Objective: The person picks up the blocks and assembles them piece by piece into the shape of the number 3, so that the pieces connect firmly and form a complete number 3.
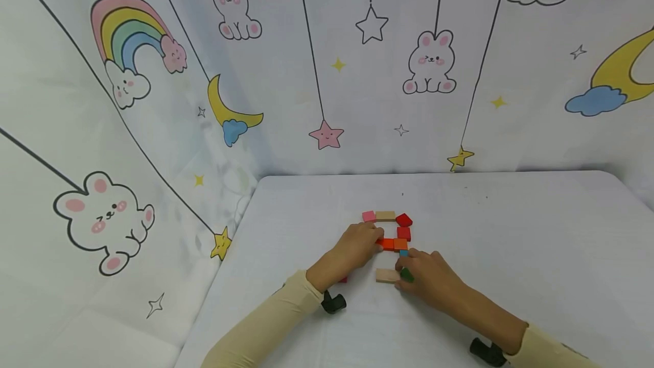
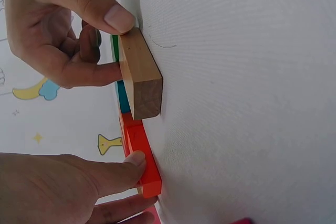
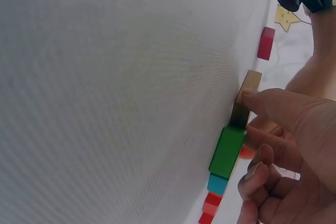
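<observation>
My left hand (image 1: 360,246) pinches a red-orange block (image 2: 143,163), its thumb on the near face and fingers behind. With thumb and a finger, my right hand (image 1: 431,278) grips the sides of a plain wooden block (image 2: 139,69) at the near end of the arrangement. Against that wooden block's end, in the right wrist view, lies a green block (image 3: 227,152), followed by a blue block (image 3: 217,183). An orange block (image 1: 401,244) sits beside the red-orange one. Farther back are a red block (image 1: 403,234), a red angular block (image 1: 403,220), another wooden block (image 1: 385,216) and a pink block (image 1: 369,216).
A separate red block (image 3: 266,43) lies left of the arrangement, partly behind my left wrist in the head view. The white table (image 1: 536,243) meets a printed curtain (image 1: 286,72) at its back and left. Black wrist mounts (image 1: 334,303) are on both forearms.
</observation>
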### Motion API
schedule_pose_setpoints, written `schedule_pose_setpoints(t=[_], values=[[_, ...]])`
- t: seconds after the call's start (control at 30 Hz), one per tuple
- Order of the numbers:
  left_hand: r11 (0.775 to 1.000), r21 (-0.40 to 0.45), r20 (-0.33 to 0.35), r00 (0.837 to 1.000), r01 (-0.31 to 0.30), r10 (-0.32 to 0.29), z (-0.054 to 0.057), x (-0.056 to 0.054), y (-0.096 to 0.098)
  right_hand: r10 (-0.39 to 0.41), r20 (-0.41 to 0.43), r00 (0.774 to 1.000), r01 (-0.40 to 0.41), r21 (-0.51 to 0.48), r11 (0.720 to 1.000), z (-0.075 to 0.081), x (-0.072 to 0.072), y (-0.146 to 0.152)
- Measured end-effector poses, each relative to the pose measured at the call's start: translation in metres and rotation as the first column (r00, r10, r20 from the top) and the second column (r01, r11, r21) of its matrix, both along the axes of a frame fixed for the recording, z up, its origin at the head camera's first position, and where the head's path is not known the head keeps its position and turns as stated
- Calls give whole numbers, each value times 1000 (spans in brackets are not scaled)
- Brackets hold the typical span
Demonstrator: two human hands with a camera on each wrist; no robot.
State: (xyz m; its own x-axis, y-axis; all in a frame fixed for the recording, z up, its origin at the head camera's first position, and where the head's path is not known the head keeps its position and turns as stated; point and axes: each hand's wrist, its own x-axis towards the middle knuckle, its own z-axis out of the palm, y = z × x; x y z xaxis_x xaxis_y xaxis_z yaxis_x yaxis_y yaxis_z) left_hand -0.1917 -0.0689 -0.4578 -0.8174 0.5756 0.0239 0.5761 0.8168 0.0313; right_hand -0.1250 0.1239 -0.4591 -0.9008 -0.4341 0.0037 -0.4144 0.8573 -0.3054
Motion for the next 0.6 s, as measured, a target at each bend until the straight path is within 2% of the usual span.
schedule_pose_setpoints(t=[0.6], values=[[1000,16,0,1000,-3,3,-1,1,0,15,-13,1000,-16,-15,1000,2,3,1]])
